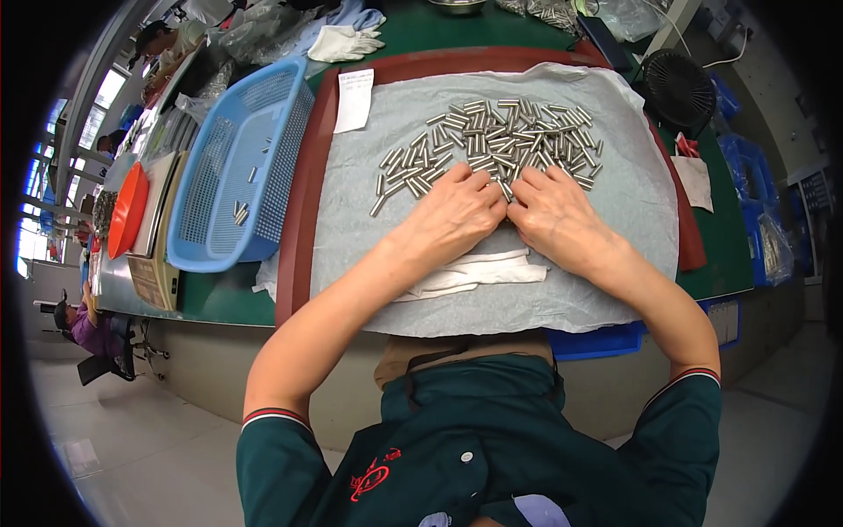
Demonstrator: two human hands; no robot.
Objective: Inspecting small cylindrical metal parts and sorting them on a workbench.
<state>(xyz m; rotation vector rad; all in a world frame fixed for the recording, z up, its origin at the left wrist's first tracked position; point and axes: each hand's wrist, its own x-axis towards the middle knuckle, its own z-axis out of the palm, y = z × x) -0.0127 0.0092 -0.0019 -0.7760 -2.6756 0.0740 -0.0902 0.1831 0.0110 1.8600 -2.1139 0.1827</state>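
A heap of short shiny metal pins (500,140) lies spread on a pale cloth (369,158) in front of me. At the heap's near edge my left hand (467,206) and my right hand (555,206) meet, backs up, with bent fingers. Between the fingertips of both sits one metal pin (505,189), partly hidden by them. Just below the hands lies a folded white cloth (492,270).
A dark red wooden frame (303,211) borders the cloth. On the left stands a blue basket (198,237) with a few pins inside, beside an orange bowl (129,211). A black fan (678,90) stands at the right; white gloves (345,44) lie at the back.
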